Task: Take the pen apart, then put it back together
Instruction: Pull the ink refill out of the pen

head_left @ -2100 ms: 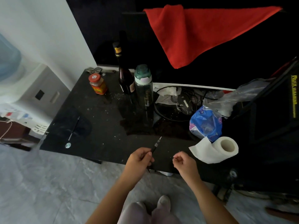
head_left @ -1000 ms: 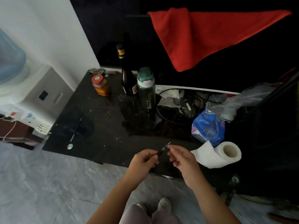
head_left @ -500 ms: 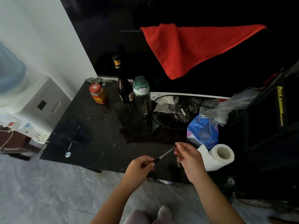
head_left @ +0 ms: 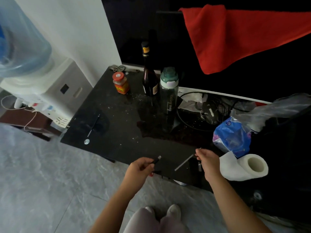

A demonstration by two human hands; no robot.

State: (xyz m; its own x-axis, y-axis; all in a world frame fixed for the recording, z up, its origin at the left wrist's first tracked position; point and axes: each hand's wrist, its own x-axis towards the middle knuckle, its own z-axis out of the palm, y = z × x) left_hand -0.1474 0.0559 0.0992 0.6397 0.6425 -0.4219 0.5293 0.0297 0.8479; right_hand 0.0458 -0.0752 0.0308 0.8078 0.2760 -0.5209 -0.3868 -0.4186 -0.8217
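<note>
A pen lies in two pieces above the near edge of a dark tabletop (head_left: 117, 125): the barrel (head_left: 156, 160) pinched in the fingers of the left hand (head_left: 140, 169), its pale open end pointing up and toward the other hand, and the thin refill (head_left: 184, 163) held by its top end in the fingers of the right hand (head_left: 207, 161), slanting down and inward. The two pieces are apart, with bare tabletop showing between them. Both sets of fingers are narrowed around their parts. A fine wire-like bit, possibly a spring, shows just above the right fingertips; it is too small to tell. A small dark piece (head_left: 199, 166) lies on the tabletop just below the right fingers.

The work appears to be at the dismantling stage, with the refill drawn clear of the barrel. Next would likely come setting the parts down or feeding the refill back in, which calls for lining its tip with the barrel's open end.

Beyond the right hand stand a paper roll (head_left: 247, 166) and a blue packet (head_left: 231, 136); farther back, two bottles (head_left: 169, 91).
</note>
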